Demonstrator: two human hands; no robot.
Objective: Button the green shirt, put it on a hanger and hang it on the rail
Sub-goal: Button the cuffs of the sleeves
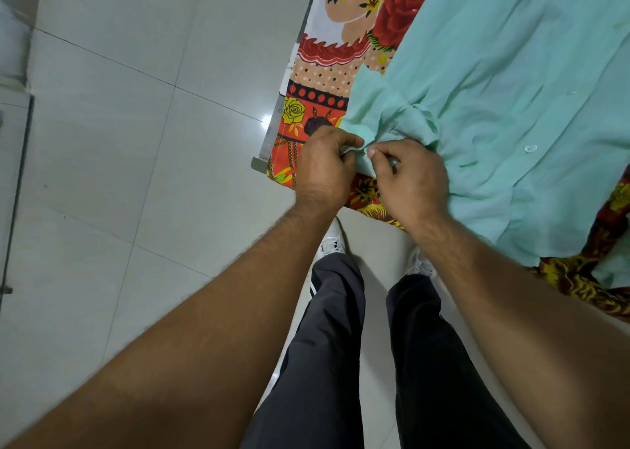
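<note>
Glossy pale floor tiles (136, 141) beside a floral-sheeted bed (327, 83).

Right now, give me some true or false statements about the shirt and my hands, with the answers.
1. The left hand and right hand both pinch the shirt. True.
2. The shirt is on a hanger. False: it lies on the floral sheet.
3. A white button shows on the shirt. True.
4. The floor is carpeted. False: it is tiled.
</note>
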